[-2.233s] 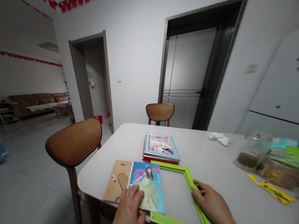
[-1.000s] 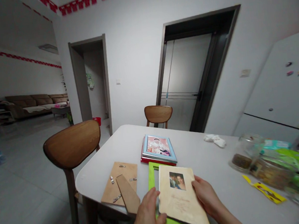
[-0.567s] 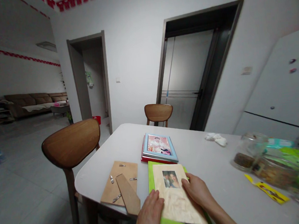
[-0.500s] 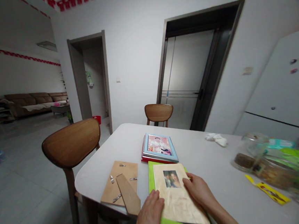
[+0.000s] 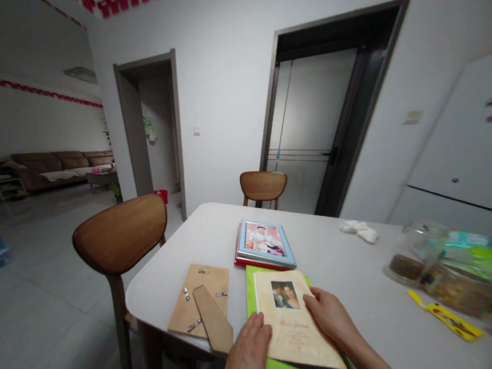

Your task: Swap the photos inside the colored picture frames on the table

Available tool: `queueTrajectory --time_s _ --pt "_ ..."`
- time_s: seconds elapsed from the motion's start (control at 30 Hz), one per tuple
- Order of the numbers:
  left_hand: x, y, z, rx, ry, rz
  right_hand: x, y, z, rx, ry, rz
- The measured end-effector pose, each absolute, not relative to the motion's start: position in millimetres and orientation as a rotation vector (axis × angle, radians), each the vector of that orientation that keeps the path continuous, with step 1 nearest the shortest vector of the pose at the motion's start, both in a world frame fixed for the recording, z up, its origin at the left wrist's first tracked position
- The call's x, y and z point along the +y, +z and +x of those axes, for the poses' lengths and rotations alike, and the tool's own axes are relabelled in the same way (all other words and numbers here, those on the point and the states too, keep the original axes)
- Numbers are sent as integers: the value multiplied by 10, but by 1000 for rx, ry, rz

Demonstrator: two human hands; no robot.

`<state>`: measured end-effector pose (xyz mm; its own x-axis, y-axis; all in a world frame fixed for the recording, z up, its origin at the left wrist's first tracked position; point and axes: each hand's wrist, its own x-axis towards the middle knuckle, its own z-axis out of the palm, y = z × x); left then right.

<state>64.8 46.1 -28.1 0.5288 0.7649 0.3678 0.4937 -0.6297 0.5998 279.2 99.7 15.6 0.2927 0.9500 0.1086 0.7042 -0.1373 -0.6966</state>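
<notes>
A cream sheet (image 5: 298, 340) with a small printed picture of two people lies over a bright green photo frame (image 5: 250, 290), whose edges show at the left, top and bottom. My right hand (image 5: 332, 315) pinches the sheet's right edge, thumb on top and the other fingers partly hidden. At the lower left, my left hand (image 5: 249, 350) rests with fingers stretched along the sheet's left edge; its thumb is over the frame's lower end. Left of the green frame lies a wooden backing board (image 5: 183, 310) with metal clips and a stand leg (image 5: 212, 319).
Beyond the sheet, stacked photo frames (image 5: 268, 243) lie on the white table (image 5: 323, 275). Crumpled tissue (image 5: 359, 231), glass jars (image 5: 411, 256) and a yellow packet (image 5: 451, 320) are at the right. Wooden chairs stand at the left (image 5: 121, 233) and far side (image 5: 264, 184).
The view has shifted slightly. The sheet tilts a little differently, with less glare, so its printed lettering shows. Both hands keep nearly the same places.
</notes>
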Motion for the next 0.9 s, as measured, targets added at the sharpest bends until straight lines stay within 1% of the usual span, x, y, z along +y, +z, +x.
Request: queueTrajectory --time_s 0.1,0.23,0.33,0.43,0.63,0.77,0.9 --pt "453 -165 665 1062 758 2341 998 168 2777 -1530 459 -1971" --pt "422 34 674 1127 534 2372 947 201 2722 -1706 312 -2162" --pt "415 92 674 1139 476 2396 891 197 2671 -1786 169 -2294" --pt "415 95 678 1161 473 2402 852 161 2628 -1829 18 -2321" --pt "374 140 527 1158 540 2409 818 120 2625 -1870 -110 -2271" --pt "416 146 139 1355 617 2387 796 174 2582 -1843 -99 -2236" --pt "514 65 -321 1676 548 2315 722 271 2203 -1981 80 -1864"
